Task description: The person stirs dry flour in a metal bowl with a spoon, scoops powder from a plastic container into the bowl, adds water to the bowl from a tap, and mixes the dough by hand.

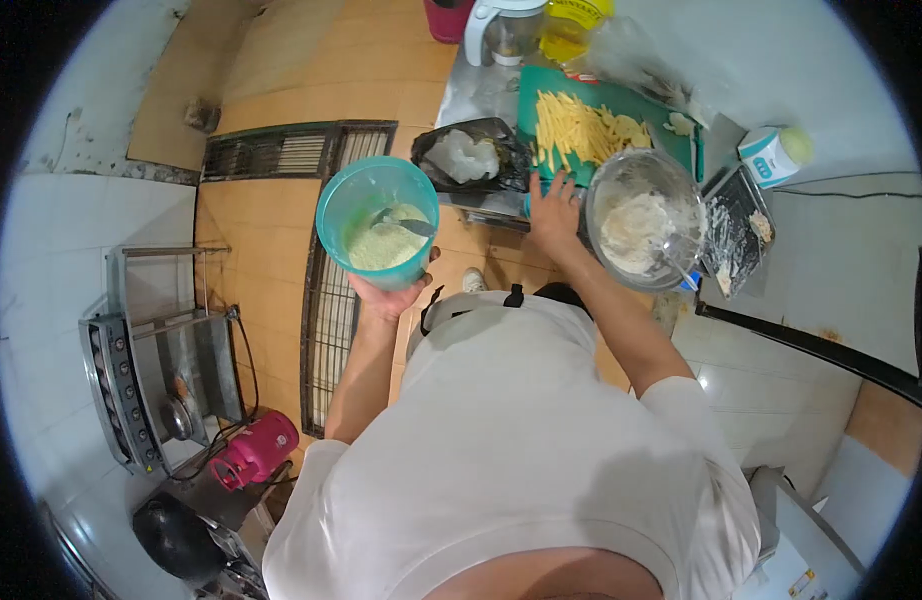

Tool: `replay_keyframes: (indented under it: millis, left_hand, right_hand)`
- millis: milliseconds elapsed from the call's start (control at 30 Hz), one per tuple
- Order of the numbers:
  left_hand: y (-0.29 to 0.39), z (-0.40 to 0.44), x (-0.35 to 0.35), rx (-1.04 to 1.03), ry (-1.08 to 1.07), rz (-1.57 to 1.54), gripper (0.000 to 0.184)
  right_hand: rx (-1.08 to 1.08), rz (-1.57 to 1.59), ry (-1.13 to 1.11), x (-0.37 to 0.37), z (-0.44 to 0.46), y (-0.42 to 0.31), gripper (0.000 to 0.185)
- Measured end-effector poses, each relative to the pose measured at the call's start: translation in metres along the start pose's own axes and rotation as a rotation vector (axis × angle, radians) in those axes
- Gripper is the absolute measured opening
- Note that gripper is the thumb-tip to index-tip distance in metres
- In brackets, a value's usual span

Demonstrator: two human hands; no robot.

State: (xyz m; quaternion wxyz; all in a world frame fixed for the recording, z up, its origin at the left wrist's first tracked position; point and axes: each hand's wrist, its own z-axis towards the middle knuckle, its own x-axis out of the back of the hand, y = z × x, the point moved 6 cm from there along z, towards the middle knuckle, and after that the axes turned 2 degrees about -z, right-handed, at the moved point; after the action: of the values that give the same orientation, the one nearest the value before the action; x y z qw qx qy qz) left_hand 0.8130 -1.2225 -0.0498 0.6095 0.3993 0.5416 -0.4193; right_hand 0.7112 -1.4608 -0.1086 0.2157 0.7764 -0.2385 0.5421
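Observation:
My left hand [393, 298] is closed round the lower side of a teal plastic tub [331, 215], held out to the left of the table. Pale powder [379, 248] fills its bottom, with a spoon or scoop [415, 227] stuck in it. At the table's front edge, my right hand [554, 212] has its fingers spread, the tips by the green cutting board [529, 95]. A bit of teal shows beside these fingers; I cannot make out what it is. Cut potato-like sticks [571, 128] lie on the board. Right of my hand stands a clear bowl [649, 165] of white flour-like powder.
A black plastic bag [506, 150] with a clear bag inside lies at the table's left. Behind stand a blender jug [514, 30] and a yellow package [571, 28]. A flour-smeared black tray [746, 235] is at right. A pink gas cylinder [256, 450] stands lower left.

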Motion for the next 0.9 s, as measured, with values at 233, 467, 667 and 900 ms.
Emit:
replay_keyframes:
  millis: [233,467,667,900]
  left_hand:
    - [0.025,-0.016,0.011,-0.031,0.035,-0.006,0.073]
    - [0.030,-0.006,0.026,-0.095,0.374,0.074,0.070]
    - [0.026,0.007,0.015,-0.035,0.556,0.145,0.067]
    - [0.003,0.033,0.032,0.100,0.297,0.093,0.078]
  right_hand:
    - [-0.058,-0.034,-0.069,-0.039,0.031,0.012,0.103]
    - [0.003,-0.047,0.053,-0.024,0.015,0.010,0.107]
    - [-0.001,0.444,0.041,0.019,-0.035,0.003,0.101]
    - [0.207,1.636,0.619,0.188,-0.138,0.033,0.093]
